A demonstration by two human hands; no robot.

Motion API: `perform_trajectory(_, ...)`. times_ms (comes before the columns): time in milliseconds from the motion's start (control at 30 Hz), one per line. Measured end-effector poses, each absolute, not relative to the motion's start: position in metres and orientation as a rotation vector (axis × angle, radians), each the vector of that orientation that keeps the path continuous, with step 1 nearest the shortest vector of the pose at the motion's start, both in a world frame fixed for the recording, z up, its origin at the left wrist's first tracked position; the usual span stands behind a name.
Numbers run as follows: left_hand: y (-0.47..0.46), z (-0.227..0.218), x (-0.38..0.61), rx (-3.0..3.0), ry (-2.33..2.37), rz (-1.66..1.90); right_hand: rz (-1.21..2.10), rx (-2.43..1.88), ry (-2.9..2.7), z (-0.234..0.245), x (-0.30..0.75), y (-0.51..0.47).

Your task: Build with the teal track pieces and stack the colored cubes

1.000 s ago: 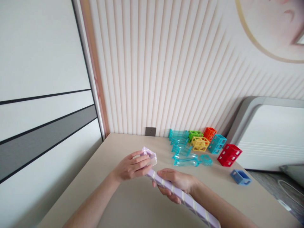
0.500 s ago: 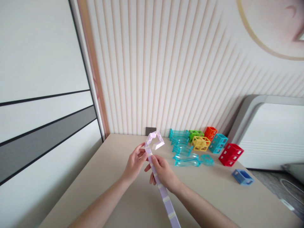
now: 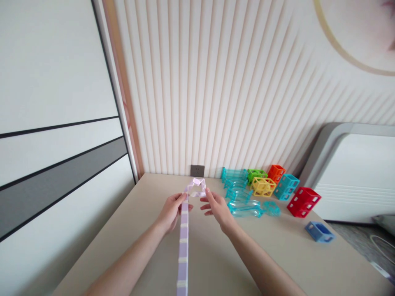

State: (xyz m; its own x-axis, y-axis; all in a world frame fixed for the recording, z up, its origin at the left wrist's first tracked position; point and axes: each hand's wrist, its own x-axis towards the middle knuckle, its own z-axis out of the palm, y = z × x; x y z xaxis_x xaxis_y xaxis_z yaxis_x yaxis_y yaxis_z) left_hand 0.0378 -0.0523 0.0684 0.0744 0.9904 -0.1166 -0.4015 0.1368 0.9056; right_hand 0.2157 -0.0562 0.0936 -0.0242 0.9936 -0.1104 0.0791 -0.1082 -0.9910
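Over the table (image 3: 308, 263), the lilac twist puzzle (image 3: 184, 230) runs straight toward you, its far end curled. Your left hand (image 3: 171, 207) pinches it just below the curl, steadying the long run. Your right hand (image 3: 217, 207), fingers loosely spread, touches the curl with a forefinger tip. The toy blocks (image 3: 271, 185) lie to the right, out of the way.

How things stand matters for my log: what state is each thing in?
Purple twist snake: far end folded into a loop, rest straight.
Left hand: gripping the snake below the loop.
Right hand: fingers pinching the loop.
Teal track pieces: lying loose on the table.
Wall socket: nothing plugged in.
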Motion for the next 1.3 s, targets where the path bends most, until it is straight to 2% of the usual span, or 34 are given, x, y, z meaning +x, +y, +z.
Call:
perform_trajectory(133, -0.06, 0.073, 0.043, 0.927, 0.864, 1.095, 1.414, -1.172, -1.088, 0.095, 0.221, -0.056)
perform_trajectory(300, -0.067, 0.075, 0.044, 0.986, 0.812, 0.94, 1.42, -1.022, -1.062, 0.09, 0.23, -0.06)
perform_trajectory(600, -0.075, 0.084, 0.039, 1.028, 0.678, 0.742, 1.409, -0.972, -1.295, 0.099, 0.26, -0.061)
perform_trajectory(833, -0.083, 0.085, 0.033, 1.053, 0.498, 0.551, 1.625, -0.829, -1.372, 0.108, 0.274, -0.066)
perform_trajectory(1133, -0.089, 0.077, 0.033, 1.007, 0.348, 0.477, 1.738, -0.699, -1.379, 0.111, 0.275, -0.073)
perform_trajectory(1300, -0.08, 0.08, 0.034, 0.892, 0.362, 0.716, 1.612, -0.58, -1.119, 0.111, 0.269, -0.071)
